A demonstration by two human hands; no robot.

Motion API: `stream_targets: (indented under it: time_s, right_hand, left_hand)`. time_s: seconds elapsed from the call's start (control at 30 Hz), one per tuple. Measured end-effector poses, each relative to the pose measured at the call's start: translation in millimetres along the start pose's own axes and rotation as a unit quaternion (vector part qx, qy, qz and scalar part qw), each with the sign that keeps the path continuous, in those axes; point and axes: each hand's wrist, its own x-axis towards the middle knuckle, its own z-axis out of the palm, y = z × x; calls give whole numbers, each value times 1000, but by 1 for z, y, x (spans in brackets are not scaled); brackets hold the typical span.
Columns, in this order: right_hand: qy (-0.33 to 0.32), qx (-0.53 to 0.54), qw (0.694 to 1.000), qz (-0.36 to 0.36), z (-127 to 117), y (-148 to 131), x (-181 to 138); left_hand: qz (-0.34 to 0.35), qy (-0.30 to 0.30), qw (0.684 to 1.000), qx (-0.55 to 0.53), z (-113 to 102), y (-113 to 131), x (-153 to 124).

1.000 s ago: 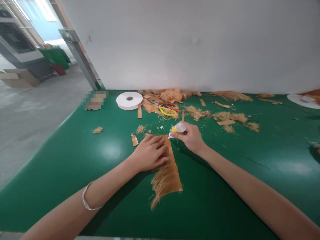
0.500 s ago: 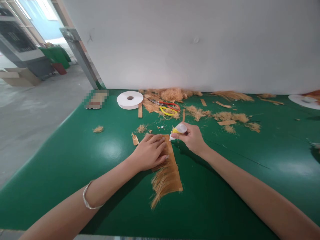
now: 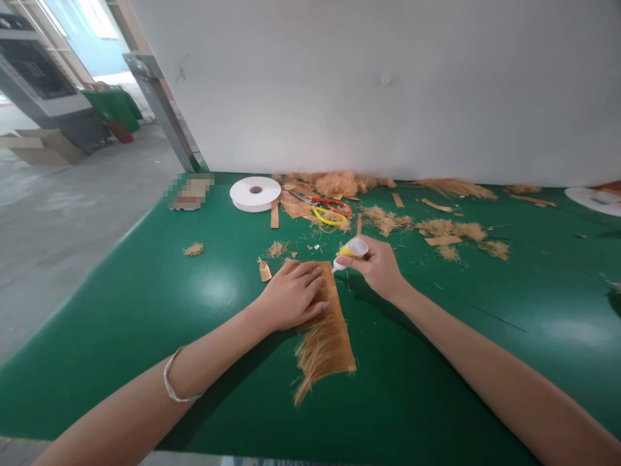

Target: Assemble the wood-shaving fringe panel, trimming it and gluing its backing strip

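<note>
A brown fringed strip with straw-like fibres [image 3: 326, 343] lies on the green table [image 3: 145, 310]. My left hand [image 3: 292, 296] rests flat on its far end, fingers stretched out and pressing it down. My right hand [image 3: 379, 266] is closed round a small glue bottle [image 3: 352, 250] with a yellow band. The bottle's white tip points down-left, just above the strip's far right corner.
A white tape roll [image 3: 255, 193] and red and yellow scissors [image 3: 326, 210] lie near the wall. Tufts of fibre and brown strip scraps [image 3: 439, 228] litter the far side. A blurred flat object [image 3: 190, 191] sits at the left corner. A white disc [image 3: 592, 199] lies far right.
The view has shifted slightly. My right hand with the glue bottle has stayed at the strip's far right corner; my left hand keeps pressing the strip.
</note>
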Motion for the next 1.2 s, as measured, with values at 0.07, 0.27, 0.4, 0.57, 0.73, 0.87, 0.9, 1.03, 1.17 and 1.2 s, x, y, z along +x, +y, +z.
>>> stream_targets:
  time_s: [0.07, 0.27, 0.4, 0.57, 0.73, 0.87, 0.9, 1.03, 1.17, 1.2]
  right_hand:
    - [3, 10, 1000, 2, -1, -1, 1]
    - [-15, 31, 999, -3, 1, 4, 2]
    - [4, 8, 1000, -25, 0, 2, 0]
    - [9, -14, 998, -53, 2, -3, -3]
    - [19, -17, 998, -66, 6, -4, -6]
    - [7, -36, 998, -58, 7, -1, -8]
    - [2, -38, 998, -51, 7, 1, -8]
    - [13, -3, 999, -32, 8, 4, -8]
    - [-3, -13, 999, -33, 10, 4, -8]
    - [-9, -18, 999, -34, 10, 4, -8]
  left_hand:
    - [0, 0, 1000, -2, 1, 0, 0]
    - [3, 6, 1000, -5, 2, -1, 0]
    - [2, 6, 1000, -4, 2, -1, 0]
    - [4, 5, 1000, -3, 2, -2, 0]
    - [6, 10, 1000, -3, 3, -2, -1]
    - [13, 7, 1000, 5, 4, -2, 0]
    - [14, 5, 1000, 6, 3, -2, 0]
    - [20, 1, 1000, 5, 2, -2, 0]
    - [19, 3, 1000, 2, 2, -2, -1]
    - [18, 3, 1000, 1, 2, -2, -1]
